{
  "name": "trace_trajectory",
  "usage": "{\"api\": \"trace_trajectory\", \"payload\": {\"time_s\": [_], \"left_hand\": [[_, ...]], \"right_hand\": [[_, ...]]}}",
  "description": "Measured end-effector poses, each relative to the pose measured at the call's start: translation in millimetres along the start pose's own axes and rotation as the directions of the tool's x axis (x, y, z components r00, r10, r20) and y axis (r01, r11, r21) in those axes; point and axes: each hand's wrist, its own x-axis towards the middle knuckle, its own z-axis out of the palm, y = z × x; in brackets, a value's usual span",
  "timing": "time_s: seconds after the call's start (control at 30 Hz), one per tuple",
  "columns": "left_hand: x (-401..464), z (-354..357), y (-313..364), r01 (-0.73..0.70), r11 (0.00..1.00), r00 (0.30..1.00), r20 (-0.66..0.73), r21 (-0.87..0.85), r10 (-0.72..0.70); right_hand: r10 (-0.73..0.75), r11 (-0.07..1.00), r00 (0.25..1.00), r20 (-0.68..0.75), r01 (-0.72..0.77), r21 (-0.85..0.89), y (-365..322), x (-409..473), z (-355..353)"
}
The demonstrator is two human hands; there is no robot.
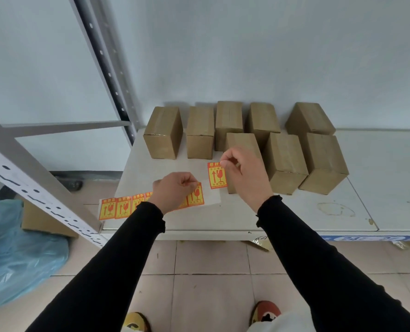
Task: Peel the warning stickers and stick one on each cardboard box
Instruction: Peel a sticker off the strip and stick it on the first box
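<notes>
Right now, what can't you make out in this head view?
- Sticker strip: its middle is hidden by the left hand.
- Peeled sticker, pinched by the right hand: print too small to read.
- Front-left box: lower front hidden by that hand and sticker.
- Blue shelf label: blurred, cut by the right edge.

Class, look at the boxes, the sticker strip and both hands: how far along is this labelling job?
Done: one sticker is peeled clear of the strip. In hand: the right hand pinches that sticker by its top edge, while the left hand holds the sticker strip on the shelf. Left: none of the eight cardboard boxes shows a sticker, so all still need one.
</notes>
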Motion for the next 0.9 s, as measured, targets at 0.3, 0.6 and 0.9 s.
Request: {"api": "trace_trajectory", "payload": {"time_s": [0.3,0.6,0.9], "left_hand": [[-2.5,-7.6,15.4,-0.154,0.912,0.959,-0.278,-0.380,0.047],[-2.5,-63.9,30.9,-0.171,0.805,0.966,-0.259,-0.569,0.023],[59.3,-112.6,12.3,-0.063,0.852,0.944,-0.309,-0.520,-0.119]], "right_hand": [[0.077,0.995,0.996,-0.038,-0.075,0.062,-13.3,30.9,1.9],[0.033,0.983,0.999,0.002,-0.033,0.180,-50.0,88.8,14.7],[0.048,0.987,0.995,0.082,-0.060,0.150,-61.0,174.7,56.9]]}}
